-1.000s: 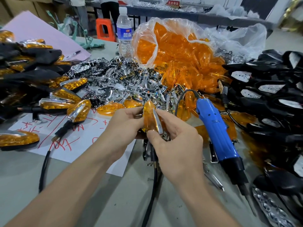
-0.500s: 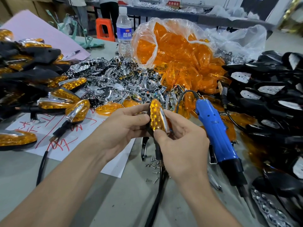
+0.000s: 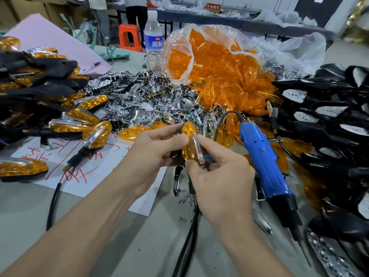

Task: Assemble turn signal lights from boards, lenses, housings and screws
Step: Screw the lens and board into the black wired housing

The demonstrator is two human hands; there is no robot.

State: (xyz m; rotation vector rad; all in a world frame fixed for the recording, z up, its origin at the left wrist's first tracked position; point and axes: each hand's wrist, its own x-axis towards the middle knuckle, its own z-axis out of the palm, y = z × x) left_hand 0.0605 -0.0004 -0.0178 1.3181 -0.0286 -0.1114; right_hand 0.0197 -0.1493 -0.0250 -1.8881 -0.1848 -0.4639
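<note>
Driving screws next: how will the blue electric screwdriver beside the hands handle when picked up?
The blue screwdriver looks rigid, probably hefty for its size. Its rounded body may roll if nudged. The black cord at its rear end will likely tug and drag the loose orange lenses.

Bright, even light; warped edges.

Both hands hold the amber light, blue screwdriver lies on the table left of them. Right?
One slip: the blue screwdriver lies on the table to the right of the right hand, not left of the hands. The head view shows it. The left hand and the right hand do both hold the amber light.
</note>
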